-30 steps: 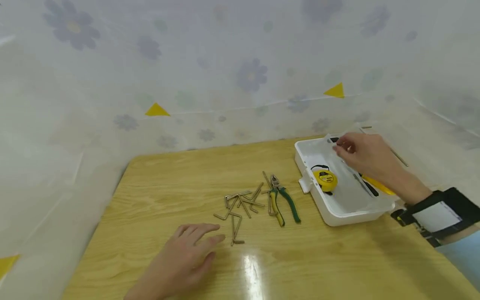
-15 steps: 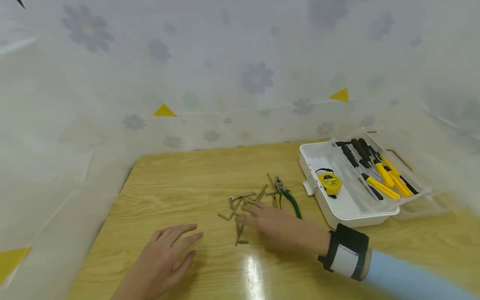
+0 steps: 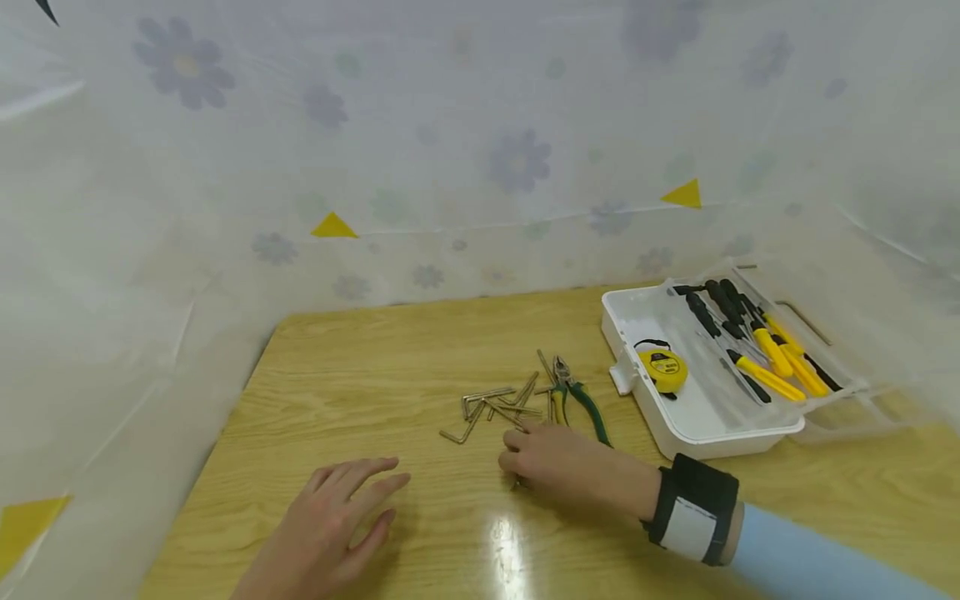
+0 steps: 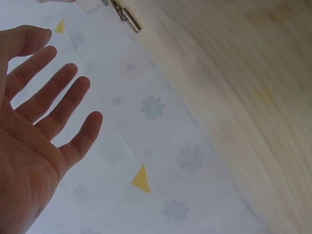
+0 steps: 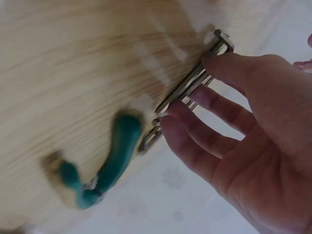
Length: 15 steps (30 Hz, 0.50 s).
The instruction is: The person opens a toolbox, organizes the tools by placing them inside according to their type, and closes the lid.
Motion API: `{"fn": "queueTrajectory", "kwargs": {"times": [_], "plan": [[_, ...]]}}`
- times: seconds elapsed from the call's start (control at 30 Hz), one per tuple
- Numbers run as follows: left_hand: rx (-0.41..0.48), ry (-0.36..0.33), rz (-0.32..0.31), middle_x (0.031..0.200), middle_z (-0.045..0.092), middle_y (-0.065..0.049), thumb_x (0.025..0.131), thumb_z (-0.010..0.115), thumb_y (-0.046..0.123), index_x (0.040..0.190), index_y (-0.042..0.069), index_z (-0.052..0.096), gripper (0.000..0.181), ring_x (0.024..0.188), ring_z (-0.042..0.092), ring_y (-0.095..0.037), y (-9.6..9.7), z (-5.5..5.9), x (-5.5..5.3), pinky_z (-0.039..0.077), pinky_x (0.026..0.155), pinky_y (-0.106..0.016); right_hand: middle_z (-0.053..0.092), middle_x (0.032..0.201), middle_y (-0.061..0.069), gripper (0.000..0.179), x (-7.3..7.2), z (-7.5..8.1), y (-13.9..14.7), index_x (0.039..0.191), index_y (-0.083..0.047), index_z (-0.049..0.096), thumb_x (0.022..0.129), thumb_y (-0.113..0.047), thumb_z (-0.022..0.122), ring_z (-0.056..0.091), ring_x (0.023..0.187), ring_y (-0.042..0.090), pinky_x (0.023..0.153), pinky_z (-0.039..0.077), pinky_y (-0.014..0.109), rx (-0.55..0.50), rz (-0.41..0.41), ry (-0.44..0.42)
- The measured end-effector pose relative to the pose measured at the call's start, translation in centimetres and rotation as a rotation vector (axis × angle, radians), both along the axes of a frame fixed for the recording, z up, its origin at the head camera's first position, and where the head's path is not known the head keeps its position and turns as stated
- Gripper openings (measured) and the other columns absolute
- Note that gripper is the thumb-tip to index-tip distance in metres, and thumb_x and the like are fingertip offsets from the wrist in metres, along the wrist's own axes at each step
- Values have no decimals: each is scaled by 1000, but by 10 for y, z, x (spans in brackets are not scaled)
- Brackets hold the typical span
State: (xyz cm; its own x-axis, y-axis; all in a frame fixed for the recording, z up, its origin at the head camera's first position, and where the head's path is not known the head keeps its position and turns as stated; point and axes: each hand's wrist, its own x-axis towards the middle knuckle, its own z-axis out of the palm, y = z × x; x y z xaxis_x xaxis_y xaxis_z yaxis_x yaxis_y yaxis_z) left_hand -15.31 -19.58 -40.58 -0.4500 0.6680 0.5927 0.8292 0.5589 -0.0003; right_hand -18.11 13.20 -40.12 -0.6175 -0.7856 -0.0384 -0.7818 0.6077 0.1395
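My right hand (image 3: 566, 467) is low over the wooden table and pinches a couple of L-shaped hex keys (image 5: 181, 89) between thumb and fingertips. In the head view those keys are mostly hidden under the hand. Just beyond it lies a loose pile of several hex keys (image 3: 501, 403). Combination pliers (image 3: 592, 414) with green and yellow handles lie beside the pile, their lower ends partly behind my right hand. To the left, my left hand (image 3: 318, 525) hovers with fingers spread and relaxed, holding nothing; its bare palm (image 4: 29, 165) shows in the left wrist view.
A white toolbox (image 3: 678, 437) stands at the right with a yellow tape measure (image 3: 663, 371) inside. Across its right side a clear tray (image 3: 840, 417) holds several screwdrivers (image 3: 772, 354). A larger hex key (image 3: 806, 321) lies at the far right. Patterned sheeting (image 3: 420, 167) rises behind the table.
My right hand has come from the toolbox to the hex keys and taken hold of the nearest ones, shifting them right. My left hand has drawn back slightly to the left.
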Motion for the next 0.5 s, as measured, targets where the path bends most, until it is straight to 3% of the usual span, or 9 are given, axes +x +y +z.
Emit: {"fn": "queueTrajectory", "kwargs": {"times": [0.13, 0.33, 0.5], "plan": [[-5, -3, -4, 125, 70, 0, 110, 30, 40, 125, 21, 70, 47, 103, 69, -19, 2, 0, -1, 56, 77, -44, 62, 93, -5, 11, -4, 0, 16, 103, -20, 67, 95, -14, 71, 58, 82, 11, 70, 51, 23, -48, 6, 32], [-18, -5, -6, 123, 71, 0, 110, 29, 41, 124, 21, 71, 48, 102, 69, -17, 5, 3, -1, 55, 77, -43, 55, 87, -3, 16, -10, 8, 43, 95, -13, 61, 90, -5, 73, 47, 73, 5, 62, 44, 17, -391, -23, 0], [-8, -11, -17, 122, 71, 0, 110, 30, 41, 124, 20, 71, 47, 100, 69, -16, 8, 2, -1, 55, 76, -42, 61, 86, -5, 17, -8, 22, 64, 99, -11, 63, 90, 1, 70, 54, 72, 1, 61, 48, 16, -551, -81, -57]]}}
